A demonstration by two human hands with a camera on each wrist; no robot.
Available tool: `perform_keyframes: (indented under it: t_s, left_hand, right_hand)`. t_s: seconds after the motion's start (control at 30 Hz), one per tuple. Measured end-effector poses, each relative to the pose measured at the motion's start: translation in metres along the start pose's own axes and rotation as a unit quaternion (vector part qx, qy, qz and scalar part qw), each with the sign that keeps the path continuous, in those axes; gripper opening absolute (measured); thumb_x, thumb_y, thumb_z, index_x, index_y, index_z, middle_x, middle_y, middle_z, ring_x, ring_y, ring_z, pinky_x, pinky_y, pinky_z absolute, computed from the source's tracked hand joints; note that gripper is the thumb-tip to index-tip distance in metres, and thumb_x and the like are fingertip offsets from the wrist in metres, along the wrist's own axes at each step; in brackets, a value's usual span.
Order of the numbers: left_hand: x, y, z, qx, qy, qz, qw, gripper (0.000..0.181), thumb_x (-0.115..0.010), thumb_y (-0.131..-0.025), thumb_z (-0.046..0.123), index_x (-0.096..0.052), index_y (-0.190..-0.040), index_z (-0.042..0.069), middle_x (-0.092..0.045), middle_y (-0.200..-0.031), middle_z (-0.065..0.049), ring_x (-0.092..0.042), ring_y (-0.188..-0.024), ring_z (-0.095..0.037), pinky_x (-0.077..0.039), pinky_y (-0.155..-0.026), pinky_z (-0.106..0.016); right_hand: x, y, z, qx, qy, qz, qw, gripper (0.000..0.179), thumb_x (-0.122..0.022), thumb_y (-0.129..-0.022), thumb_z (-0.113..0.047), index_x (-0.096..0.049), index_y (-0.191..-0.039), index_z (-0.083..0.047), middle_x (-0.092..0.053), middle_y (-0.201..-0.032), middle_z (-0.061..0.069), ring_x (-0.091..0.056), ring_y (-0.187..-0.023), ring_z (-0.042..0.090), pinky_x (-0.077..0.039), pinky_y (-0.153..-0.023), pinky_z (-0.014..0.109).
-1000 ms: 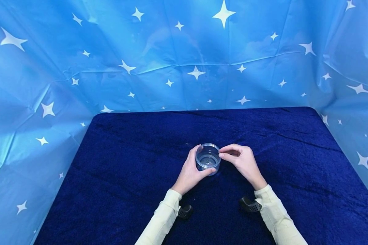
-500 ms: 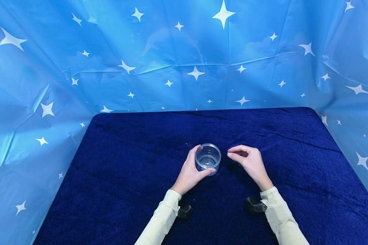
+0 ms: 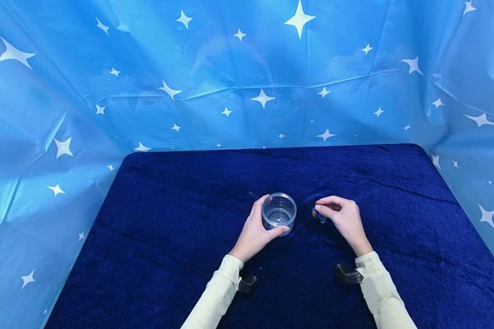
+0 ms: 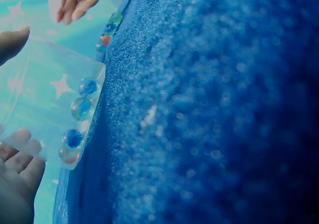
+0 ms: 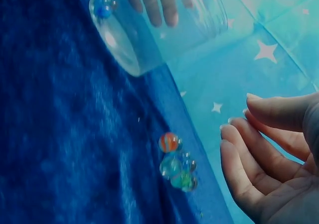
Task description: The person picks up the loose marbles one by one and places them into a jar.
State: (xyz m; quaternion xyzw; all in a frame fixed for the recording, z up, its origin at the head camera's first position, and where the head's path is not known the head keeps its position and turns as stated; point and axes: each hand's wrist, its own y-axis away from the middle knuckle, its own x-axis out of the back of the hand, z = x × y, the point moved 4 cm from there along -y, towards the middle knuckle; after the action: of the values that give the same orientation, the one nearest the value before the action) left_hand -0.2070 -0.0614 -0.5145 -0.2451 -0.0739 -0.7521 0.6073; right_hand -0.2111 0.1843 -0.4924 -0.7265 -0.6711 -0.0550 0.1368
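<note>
A person's L hand [image 3: 253, 237] grasped a clear jar [image 3: 281, 203] just below & right of ctr in the head view, fingers round its far side, thumb at the near side, mouth up. Farther right, same view, the R hand [image 3: 343, 218] hovered by a few loose marbles [image 3: 314, 213] on the dark blue cloth [image 3: 169, 219], thumb & fingertips close tog. The right-wrist view showed nothing btwn them, so that hand was released, fingers loosely bent. There an orange-striped marble [image 5: 168, 142] & a green marble [image 5: 183, 179] lay in a cluster at lower ctr, near the R hand but apart from it. More, incl. a blue-swirled marble [image 4: 87, 86], sat at the jar's base, left side of the left-wrist view; exact no. unclear, poss. reflections.

Step in hand, by all appearances: picking up loose marbles for the jar, w/ the job approx. midway. Next move seemed to call for a light thumb-&-finger pinch on one marble, a lift clear of the rim & a drop inside, the L hand steadying the jar. Smooth & round, the loose ones looked apt to roll if nudged.
</note>
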Motion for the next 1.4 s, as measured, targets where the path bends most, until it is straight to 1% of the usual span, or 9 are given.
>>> perform_keyframes:
  t_s: [0.1,0.27,0.43,0.57,0.73,0.87,1.03,1.17,1.4]
  left_hand:
    - [0.000,0.000,0.000,0.003,0.000,-0.001,1.0000,0.093,-0.088,-0.080,0.031,-0.037,-0.154,0.009,-0.048,-0.153,-0.012,-0.047,-0.140,-0.028,-0.035,-0.117,-0.046]
    - [-0.001,0.001,-0.001,0.001,0.003,0.002,1.0000,0.092,-0.088,-0.080,0.031,-0.039,-0.153,0.008,-0.049,-0.152,-0.013,-0.047,-0.140,-0.030,-0.035,-0.116,-0.048]
    - [-0.001,0.001,0.000,0.000,0.005,0.002,1.0000,0.092,-0.088,-0.079,0.031,-0.039,-0.153,0.007,-0.049,-0.152,-0.013,-0.047,-0.139,-0.030,-0.035,-0.116,-0.048]
    - [-0.001,0.001,0.000,-0.001,0.006,0.001,1.0000,0.092,-0.088,-0.079,0.032,-0.039,-0.153,0.008,-0.049,-0.152,-0.013,-0.047,-0.139,-0.030,-0.035,-0.116,-0.049]
    - [-0.001,0.001,-0.001,0.004,0.004,-0.002,1.0000,0.092,-0.088,-0.079,0.032,-0.038,-0.154,0.009,-0.048,-0.153,-0.012,-0.047,-0.140,-0.028,-0.035,-0.116,-0.047]
    - [-0.001,0.001,-0.001,0.003,0.005,-0.003,1.0000,0.092,-0.088,-0.080,0.031,-0.038,-0.154,0.009,-0.048,-0.153,-0.011,-0.047,-0.140,-0.028,-0.035,-0.116,-0.047]
    - [0.000,0.000,0.000,0.000,0.006,0.000,1.0000,0.092,-0.088,-0.080,0.032,-0.038,-0.153,0.008,-0.048,-0.152,-0.013,-0.047,-0.140,-0.030,-0.035,-0.116,-0.049]
    - [0.000,0.000,0.000,0.000,0.007,-0.001,1.0000,0.092,-0.088,-0.080,0.032,-0.038,-0.153,0.009,-0.048,-0.152,-0.013,-0.047,-0.139,-0.030,-0.035,-0.115,-0.050]
    - [-0.001,0.000,-0.001,0.008,0.003,-0.005,0.9999,0.093,-0.088,-0.080,0.032,-0.037,-0.154,0.010,-0.047,-0.153,-0.010,-0.045,-0.141,-0.026,-0.034,-0.117,-0.045]
  right_hand:
    - [0.005,-0.001,0.004,-0.002,0.022,0.020,0.9996,0.016,-0.080,-0.088,-0.004,-0.077,-0.100,0.007,-0.077,-0.094,0.019,-0.065,-0.074,-0.003,-0.048,-0.067,0.015]
    - [0.013,-0.003,0.013,-0.023,0.032,0.046,0.9982,0.015,-0.076,-0.091,-0.001,-0.076,-0.099,0.011,-0.076,-0.092,0.021,-0.067,-0.069,-0.001,-0.051,-0.066,0.014]
    - [0.016,-0.006,0.025,-0.046,0.048,0.067,0.9955,0.013,-0.074,-0.092,0.001,-0.075,-0.100,0.012,-0.076,-0.091,0.021,-0.066,-0.065,-0.001,-0.051,-0.064,0.012]
    - [0.017,-0.006,0.031,-0.048,0.063,0.076,0.9940,0.013,-0.075,-0.091,0.002,-0.076,-0.100,0.011,-0.076,-0.090,0.020,-0.063,-0.065,-0.006,-0.048,-0.064,0.012]
    - [0.016,-0.005,0.036,-0.038,0.109,0.077,0.9903,0.014,-0.078,-0.089,-0.001,-0.078,-0.100,0.006,-0.077,-0.092,0.018,-0.060,-0.070,-0.011,-0.042,-0.069,0.013]
    - [0.014,-0.005,0.038,-0.024,0.138,0.072,0.9874,0.014,-0.080,-0.087,-0.003,-0.079,-0.100,0.003,-0.078,-0.092,0.016,-0.065,-0.076,-0.004,-0.043,-0.072,0.016]
    - [0.011,-0.006,0.038,-0.006,0.163,0.066,0.9844,0.013,-0.081,-0.084,-0.002,-0.081,-0.097,0.000,-0.078,-0.090,0.013,-0.070,-0.079,0.008,-0.045,-0.070,0.019]
    - [0.011,-0.006,0.038,-0.001,0.169,0.065,0.9835,0.011,-0.082,-0.084,-0.002,-0.081,-0.095,0.000,-0.078,-0.090,0.013,-0.070,-0.078,0.010,-0.045,-0.069,0.019]
    - [0.010,-0.008,0.037,0.015,0.182,0.065,0.9811,0.009,-0.081,-0.084,-0.001,-0.081,-0.093,0.001,-0.078,-0.089,0.014,-0.071,-0.077,0.015,-0.046,-0.069,0.020]
